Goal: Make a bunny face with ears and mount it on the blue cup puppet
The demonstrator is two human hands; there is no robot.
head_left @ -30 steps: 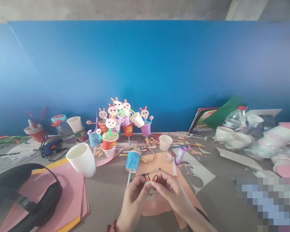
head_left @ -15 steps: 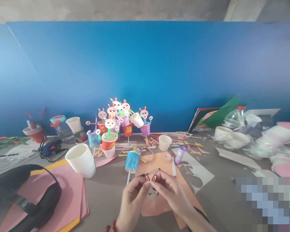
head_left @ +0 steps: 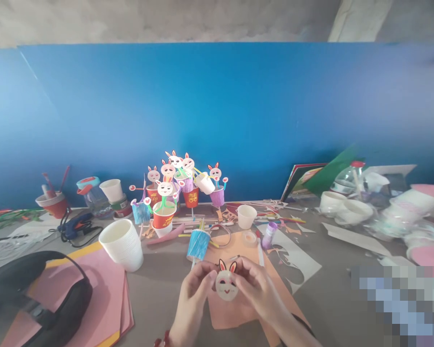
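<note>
A round white paper rabbit face [head_left: 226,289] with red-lined ears is held upright above an orange sheet [head_left: 235,315]. My left hand [head_left: 197,289] pinches its left edge between thumb and fingers. On the other side, my right hand [head_left: 256,286] grips it near the right ear, thumb in front. Just beyond my hands stands a blue-coloured paper cup [head_left: 197,245] with straws through it. A white marker [head_left: 261,255] and a purple glue stick [head_left: 270,235] lie to the right.
Finished rabbit cups [head_left: 165,214] cluster at the back against the blue panel. Stacked white cups [head_left: 121,246], pink sheets [head_left: 94,294] and a black headset [head_left: 68,308] occupy the left. A blue glue gun [head_left: 75,225] rests behind them. Cut white paper [head_left: 307,262] and bagged cups [head_left: 401,214] are on the right.
My left hand has moved slightly left, away from the ears to the face's edge. More of the rabbit face, including its eyes, now shows between my hands.
</note>
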